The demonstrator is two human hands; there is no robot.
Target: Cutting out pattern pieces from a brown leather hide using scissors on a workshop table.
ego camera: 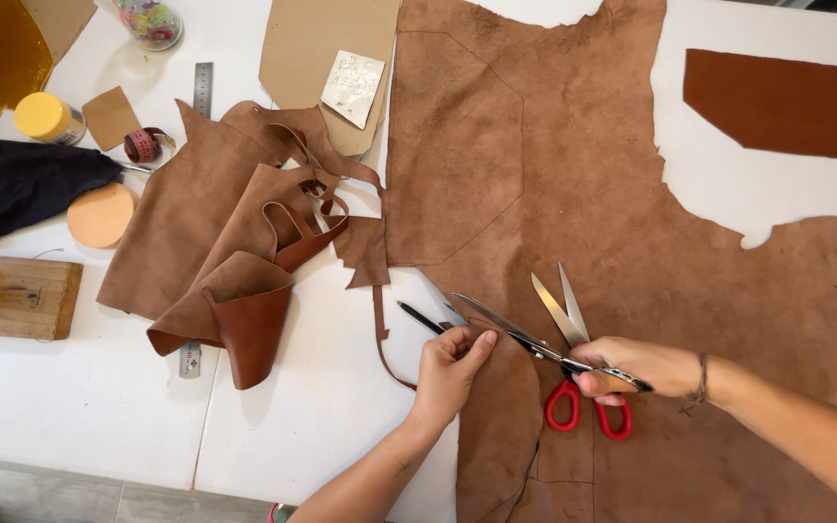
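Observation:
A large brown suede hide (583,194) lies spread over the white table (99,407). My left hand (452,370) pinches the hide's cut edge near the table's front, lifting a flap. My right hand (632,366) is shut on the handle of long silver shears (496,320). Their blades point left and reach the edge just above my left fingers. Red-handled scissors (562,407) lie open on the hide, partly under my right hand. A black pen (420,317) rests on the table by my left hand.
A pile of curled leather offcuts (234,242) sits left of the hide. Further left are a wooden block (16,295), black cloth (31,184), tan disc (101,215), yellow-lidded jar (46,116), tape measure (142,145) and steel ruler (203,87). A cardboard template (312,48) and a dark leather piece (787,102) lie at the back.

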